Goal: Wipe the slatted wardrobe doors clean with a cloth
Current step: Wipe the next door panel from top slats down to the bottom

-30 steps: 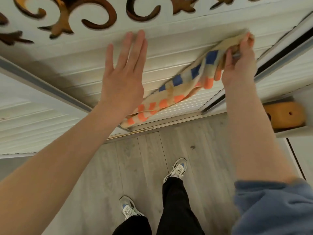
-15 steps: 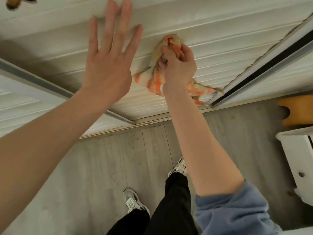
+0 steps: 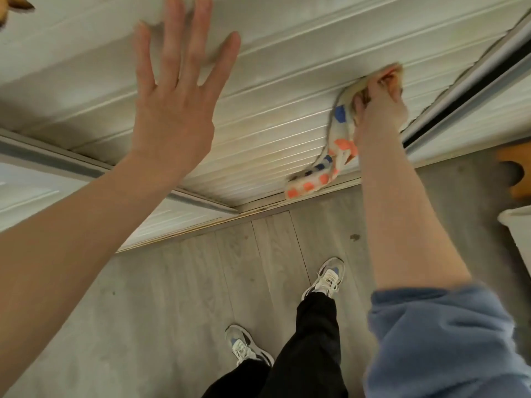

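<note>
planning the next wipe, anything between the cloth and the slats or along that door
Nothing visible: the right hand presses the cloth straight onto the slatted door. Further left, the left hand is spread against the same door.

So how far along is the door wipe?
Mid-job. Done: nothing provable; no slat looks visibly cleaner. In hand: right hand grips the cloth against the door near its right edge; left hand open by it. Left: probably its lower slats and the left door.
</note>
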